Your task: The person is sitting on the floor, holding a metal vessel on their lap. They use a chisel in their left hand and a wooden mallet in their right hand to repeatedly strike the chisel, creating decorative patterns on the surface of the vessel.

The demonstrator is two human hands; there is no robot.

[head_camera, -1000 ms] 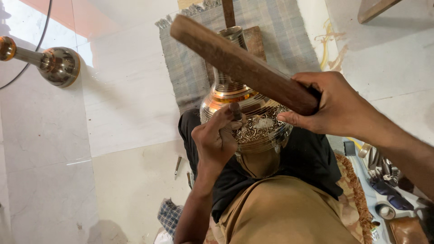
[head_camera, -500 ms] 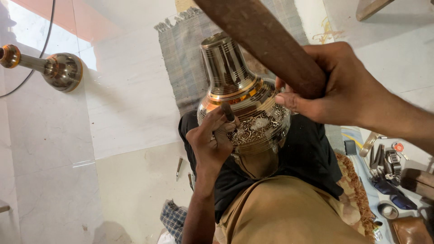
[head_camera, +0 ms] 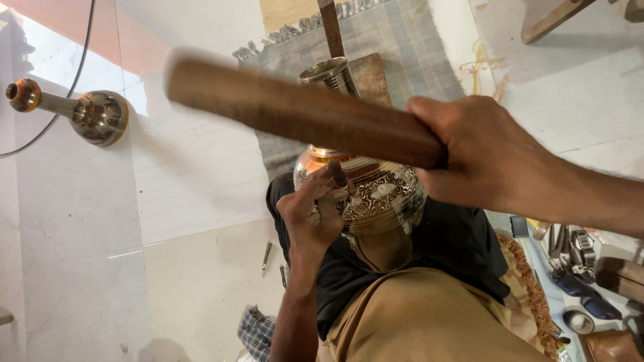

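My right hand grips one end of a thick brown wooden mallet, which lies blurred across the middle of the view above the pot. My left hand pinches a small dark chisel with its tip set against an engraved metal pot. The shiny pot rests on a black cloth over my lap, and its ribbed neck points away from me.
A grey woven mat lies on the pale tiled floor behind the pot. A polished metal piece with a long stem lies at the left. Small chisels lie on the floor, and tools sit at the right.
The mallet has swung from raised at the upper right down and leftward across the pot. My left hand with the chisel has stayed on the pot.
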